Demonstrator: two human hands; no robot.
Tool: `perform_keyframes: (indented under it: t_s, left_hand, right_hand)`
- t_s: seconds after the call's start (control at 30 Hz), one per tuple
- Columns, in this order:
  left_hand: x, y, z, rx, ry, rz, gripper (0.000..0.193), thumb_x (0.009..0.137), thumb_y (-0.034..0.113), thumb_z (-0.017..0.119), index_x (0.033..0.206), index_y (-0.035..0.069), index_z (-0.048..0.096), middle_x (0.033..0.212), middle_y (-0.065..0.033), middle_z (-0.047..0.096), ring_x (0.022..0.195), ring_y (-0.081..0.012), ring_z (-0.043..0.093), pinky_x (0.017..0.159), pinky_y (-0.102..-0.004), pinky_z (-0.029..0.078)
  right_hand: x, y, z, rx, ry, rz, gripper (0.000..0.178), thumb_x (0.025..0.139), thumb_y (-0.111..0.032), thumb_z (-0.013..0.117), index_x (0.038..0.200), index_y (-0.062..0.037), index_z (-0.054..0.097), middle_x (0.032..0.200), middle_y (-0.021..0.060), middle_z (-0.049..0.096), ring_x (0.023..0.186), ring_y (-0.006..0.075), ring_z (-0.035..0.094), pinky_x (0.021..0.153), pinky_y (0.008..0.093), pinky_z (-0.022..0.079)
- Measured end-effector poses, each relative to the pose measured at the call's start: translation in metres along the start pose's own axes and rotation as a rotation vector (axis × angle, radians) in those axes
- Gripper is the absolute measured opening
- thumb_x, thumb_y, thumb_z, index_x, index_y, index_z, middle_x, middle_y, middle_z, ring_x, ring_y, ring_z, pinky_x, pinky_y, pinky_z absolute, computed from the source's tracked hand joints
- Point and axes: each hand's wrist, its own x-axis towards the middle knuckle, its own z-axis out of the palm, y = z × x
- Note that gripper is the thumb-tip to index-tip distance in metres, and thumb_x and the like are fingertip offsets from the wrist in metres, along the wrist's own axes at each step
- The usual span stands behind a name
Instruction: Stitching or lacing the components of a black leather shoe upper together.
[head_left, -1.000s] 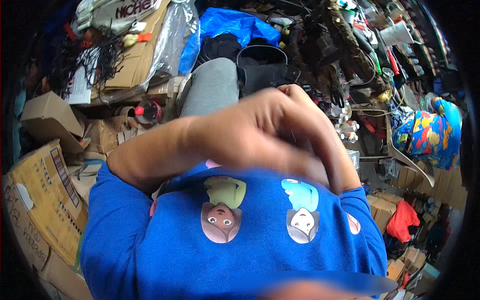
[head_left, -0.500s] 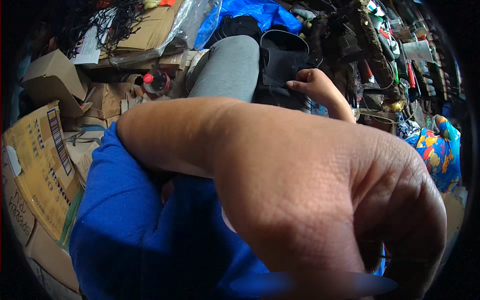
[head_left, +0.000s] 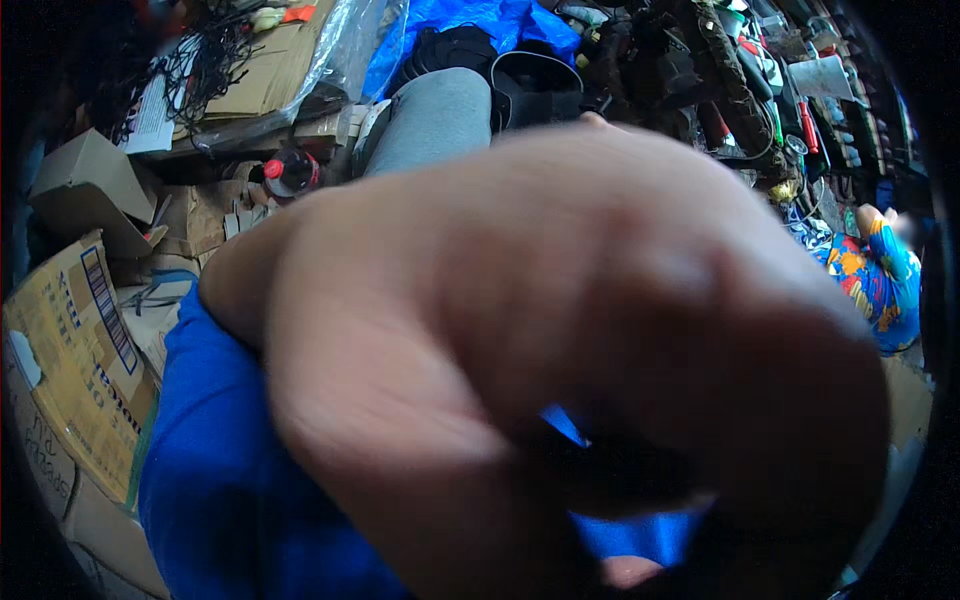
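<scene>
My left hand [head_left: 600, 270] fills the middle of the view, raised very close and blurred. Its fingers bend downward into dark shadow, and blue cloth shows through the gap beneath them. Whether it holds anything cannot be made out. Behind it, only a small bit of my right hand [head_left: 594, 118] peeks out, beside a black item [head_left: 540, 100] with a curved, light-edged opening. The right fingers are hidden. A grey cloth-covered rounded form [head_left: 435, 115] stands to the left of the black item. Blue clothing [head_left: 215, 450] lies below my left arm.
Cardboard boxes [head_left: 85, 185] and a flattened carton [head_left: 80, 350] crowd the left. A red-capped bottle [head_left: 290, 175] stands near tangled black cords [head_left: 205, 80]. Blue plastic sheeting [head_left: 480, 15] lies at the back. Tools and clutter, including a white cup [head_left: 820, 78], fill the right, near a person in colourful clothing [head_left: 880, 285].
My left hand has come up and nearer, now covering most of my right hand and the black item. The fingers of my right hand, seen on the black item before, are hidden.
</scene>
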Motion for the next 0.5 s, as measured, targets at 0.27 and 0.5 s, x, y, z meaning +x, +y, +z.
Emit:
perform_keyframes:
  t_s: [0.27, 0.5]
  left_hand:
    - [-0.032, 0.050, -0.109, -0.033, 0.050, 0.141, 0.013, 0.086, 0.021, 0.064, 0.085, 0.014, 0.053, 0.079, 0.0045, 0.046, 0.070, -0.0047, 0.043, 0.064, -0.0228, 0.028]
    - [-0.020, -0.003, -0.127, 1.214, 0.515, -0.365, 0.019, 0.084, 0.015, 0.064, 0.100, 0.006, 0.066, 0.098, -0.0048, 0.059, 0.094, -0.0165, 0.056, 0.081, -0.0295, 0.043]
  right_hand:
    - [-0.006, 0.003, -0.003, 0.040, 0.049, -0.209, 0.028, 0.082, -0.025, 0.064, 0.078, 0.0021, 0.059, 0.068, 0.0166, 0.052, 0.061, 0.0268, 0.052, 0.057, 0.0373, 0.042]
    - [-0.023, 0.023, 0.000, 0.077, -0.072, -0.321, 0.026, 0.082, -0.014, 0.058, 0.068, 0.0020, 0.043, 0.063, 0.0104, 0.040, 0.057, 0.0179, 0.039, 0.054, 0.0352, 0.036]
